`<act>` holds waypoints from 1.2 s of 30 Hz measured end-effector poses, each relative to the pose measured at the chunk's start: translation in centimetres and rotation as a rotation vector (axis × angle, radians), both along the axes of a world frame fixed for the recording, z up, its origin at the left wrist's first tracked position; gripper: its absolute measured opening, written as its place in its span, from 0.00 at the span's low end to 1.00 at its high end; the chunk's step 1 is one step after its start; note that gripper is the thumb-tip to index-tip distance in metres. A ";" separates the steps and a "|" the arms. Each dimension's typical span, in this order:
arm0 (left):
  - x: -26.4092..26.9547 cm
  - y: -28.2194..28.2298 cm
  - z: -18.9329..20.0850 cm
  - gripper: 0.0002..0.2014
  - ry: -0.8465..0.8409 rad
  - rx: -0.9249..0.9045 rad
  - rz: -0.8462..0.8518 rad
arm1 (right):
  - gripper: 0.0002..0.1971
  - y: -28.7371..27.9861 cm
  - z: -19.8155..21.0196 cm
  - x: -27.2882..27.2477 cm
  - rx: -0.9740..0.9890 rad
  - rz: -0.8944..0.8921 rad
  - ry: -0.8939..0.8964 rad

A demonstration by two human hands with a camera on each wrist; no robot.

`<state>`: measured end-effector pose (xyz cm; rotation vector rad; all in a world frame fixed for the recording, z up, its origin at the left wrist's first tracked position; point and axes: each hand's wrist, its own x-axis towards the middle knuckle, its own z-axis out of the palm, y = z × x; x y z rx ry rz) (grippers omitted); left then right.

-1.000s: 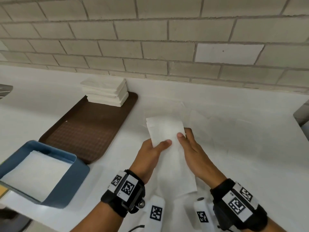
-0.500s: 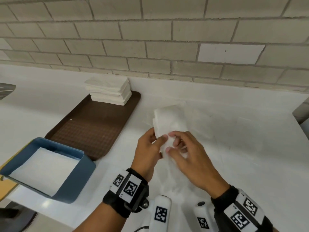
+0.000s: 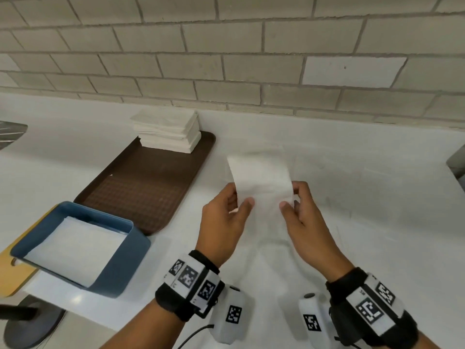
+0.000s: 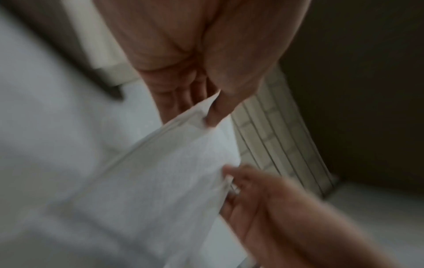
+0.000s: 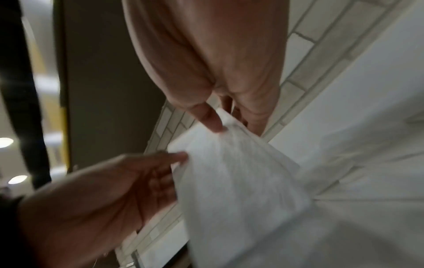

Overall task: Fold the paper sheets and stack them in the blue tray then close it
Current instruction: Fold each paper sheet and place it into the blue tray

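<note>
A white paper sheet is held up above the white counter, its far part raised and its lower part hanging toward me. My left hand pinches its left edge between thumb and fingers, and my right hand pinches its right edge. Both wrist views show the same sheet pinched at a corner, blurred. The blue tray sits at the front left, open, with folded white paper lying flat inside.
A brown serving tray lies left of centre with a stack of white paper sheets at its far end. A yellow board lies under the blue tray. A brick wall runs along the back.
The sheet lay flat under both hands a second ago; they then bunched together at its middle, and now the hands have spread apart, each pinching an edge with the sheet lifted.
</note>
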<state>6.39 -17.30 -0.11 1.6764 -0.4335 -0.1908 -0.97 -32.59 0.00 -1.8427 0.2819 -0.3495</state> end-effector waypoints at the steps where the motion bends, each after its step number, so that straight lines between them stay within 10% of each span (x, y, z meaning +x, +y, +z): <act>1: -0.2 0.0 0.0 0.10 -0.080 -0.011 0.007 | 0.13 0.3 0.3 -0.1 0.010 0.013 -0.031; 9: -0.4 0.5 -3.1 0.14 0.003 0.092 -0.058 | 0.18 0.9 -2.3 -0.2 0.076 0.034 0.237; 25: 0.7 1.5 -2.3 0.12 -0.185 0.480 -0.187 | 0.17 2.0 -2.6 0.0 0.097 0.048 0.206; 31: 3.1 6.8 3.0 0.10 0.168 0.009 -0.031 | 0.15 6.5 0.7 3.0 0.114 0.188 0.089; 36: 5.7 16.3 7.7 0.06 0.021 0.112 0.131 | 0.09 14.0 3.6 7.4 0.019 0.373 -0.071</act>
